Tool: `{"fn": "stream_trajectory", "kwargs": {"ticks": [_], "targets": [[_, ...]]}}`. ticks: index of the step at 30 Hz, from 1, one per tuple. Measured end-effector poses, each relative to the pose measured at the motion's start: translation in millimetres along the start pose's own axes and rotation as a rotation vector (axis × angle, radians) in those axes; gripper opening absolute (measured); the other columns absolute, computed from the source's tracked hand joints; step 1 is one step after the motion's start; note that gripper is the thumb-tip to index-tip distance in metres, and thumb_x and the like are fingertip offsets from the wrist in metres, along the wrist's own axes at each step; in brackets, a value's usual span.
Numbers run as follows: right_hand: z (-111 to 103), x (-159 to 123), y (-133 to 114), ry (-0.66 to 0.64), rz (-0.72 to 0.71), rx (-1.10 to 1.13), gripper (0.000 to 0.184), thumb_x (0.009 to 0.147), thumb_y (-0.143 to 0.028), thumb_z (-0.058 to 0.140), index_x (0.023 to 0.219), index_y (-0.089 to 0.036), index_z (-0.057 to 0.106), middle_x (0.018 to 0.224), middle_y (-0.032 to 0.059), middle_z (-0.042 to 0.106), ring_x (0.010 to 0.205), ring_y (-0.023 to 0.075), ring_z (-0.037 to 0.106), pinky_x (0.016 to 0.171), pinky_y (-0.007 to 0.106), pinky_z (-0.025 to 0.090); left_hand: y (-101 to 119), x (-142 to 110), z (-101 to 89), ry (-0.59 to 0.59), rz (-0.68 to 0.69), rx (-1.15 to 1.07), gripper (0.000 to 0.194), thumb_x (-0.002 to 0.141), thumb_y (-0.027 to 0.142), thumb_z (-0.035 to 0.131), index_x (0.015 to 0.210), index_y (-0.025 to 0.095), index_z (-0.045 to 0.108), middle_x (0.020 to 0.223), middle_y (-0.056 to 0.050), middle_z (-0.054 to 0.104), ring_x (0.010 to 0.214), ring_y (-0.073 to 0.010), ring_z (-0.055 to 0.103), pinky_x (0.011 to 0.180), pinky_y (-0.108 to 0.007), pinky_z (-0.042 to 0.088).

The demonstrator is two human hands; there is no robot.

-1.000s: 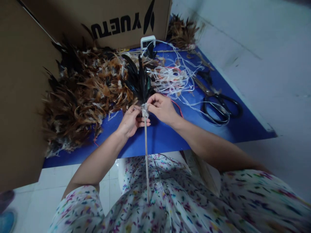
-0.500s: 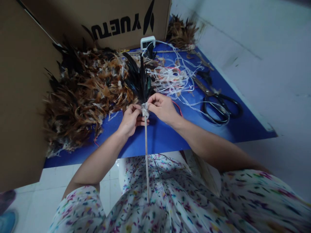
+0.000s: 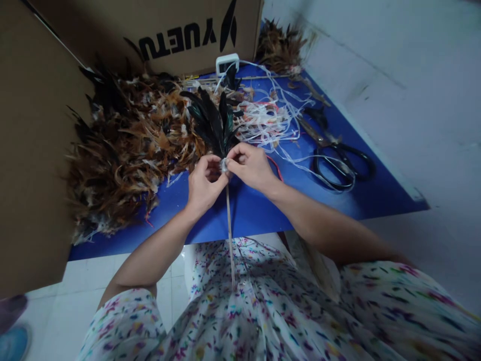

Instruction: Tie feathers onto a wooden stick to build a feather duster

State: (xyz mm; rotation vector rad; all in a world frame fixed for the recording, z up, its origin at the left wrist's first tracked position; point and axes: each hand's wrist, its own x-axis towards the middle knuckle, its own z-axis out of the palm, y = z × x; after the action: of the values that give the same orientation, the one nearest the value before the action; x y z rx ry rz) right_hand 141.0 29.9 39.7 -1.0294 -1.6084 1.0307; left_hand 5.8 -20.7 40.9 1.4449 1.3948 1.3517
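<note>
Between my hands is a bunch of dark feathers (image 3: 212, 120) at the top of a thin stick (image 3: 230, 225). Pale fluffy quill ends (image 3: 224, 165) gather where feathers and stick meet. My left hand (image 3: 204, 183) pinches this joint from the left, with thumb and fingertips closed on it. From the right, the thumb and forefinger of my right hand (image 3: 250, 165) are closed at the same joint. The stick's lower end comes down over the table edge to the front of the patterned clothing. What lies exactly between the fingertips is partly hidden.
Brown feathers (image 3: 124, 150) are heaped on the blue table (image 3: 173, 205) at left. Tangled white ribbon (image 3: 263, 123) lies behind my right hand. Black-handled scissors (image 3: 334, 150) rest at right. Cardboard boxes (image 3: 90, 30) stand behind and left, and a small white device (image 3: 227, 65) sits at the back.
My left hand has shifted its grip, its thumb now closing in below the joint. The feather bunch has turned and fanned slightly left. The stick's lower end has swung a little right.
</note>
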Motion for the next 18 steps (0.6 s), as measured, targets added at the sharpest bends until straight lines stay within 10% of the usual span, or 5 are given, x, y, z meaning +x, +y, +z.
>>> {"fn": "stream_trajectory", "kwargs": {"ticks": [18], "targets": [[3.3,-3.1,-4.6,-0.059,0.0,0.209,0.007,0.072,-0.023,0.068,0.071,-0.018,0.064,0.079,-0.0008,0.05,0.062,0.0083,0.051,0.053,0.024,0.048,-4.2,3.7,-1.4,0.034,0.048,-0.046,0.02,0.075,0.031,0.071,0.089,0.02,0.062,0.081,0.001,0.064,0.071,-0.0093,0.06,0.067,-0.02,0.05]]}}
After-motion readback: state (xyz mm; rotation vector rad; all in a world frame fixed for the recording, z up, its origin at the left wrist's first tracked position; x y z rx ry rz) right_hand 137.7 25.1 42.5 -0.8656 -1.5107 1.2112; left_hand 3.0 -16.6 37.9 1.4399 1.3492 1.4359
